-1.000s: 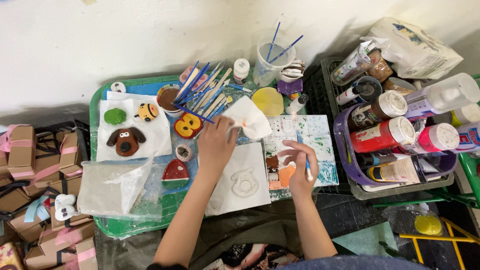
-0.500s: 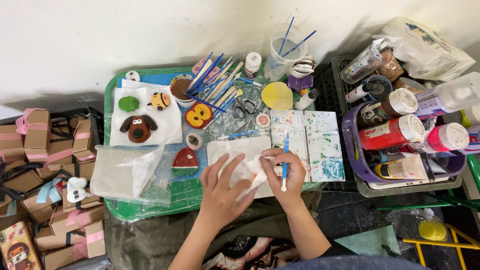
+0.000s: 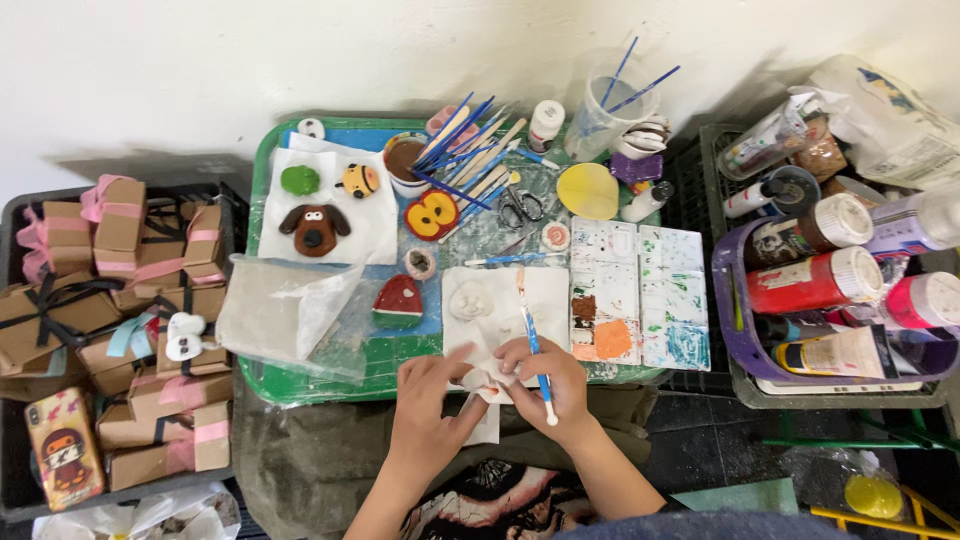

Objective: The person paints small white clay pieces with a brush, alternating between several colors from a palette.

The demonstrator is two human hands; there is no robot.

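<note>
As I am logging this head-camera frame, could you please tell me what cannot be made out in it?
- White clay piece, head view: mostly covered by the left hand and right hand; its shape cannot be told.
- Blue-handled tool: its tip is too small to tell.
- Paint bottles: those at the right edge are cut off.
- Yellow object, bottom right: blurred.

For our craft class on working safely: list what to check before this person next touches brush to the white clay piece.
1. Right hand grips the blue brush: ok.
2. Left hand steadies the white clay piece: ok.
3. Paint on the brush tip: cannot tell.
4. Paint palette close to the right hand: ok.
5. Scissors away from both hands: ok.
6. Paper sheet under the work: ok.
</note>
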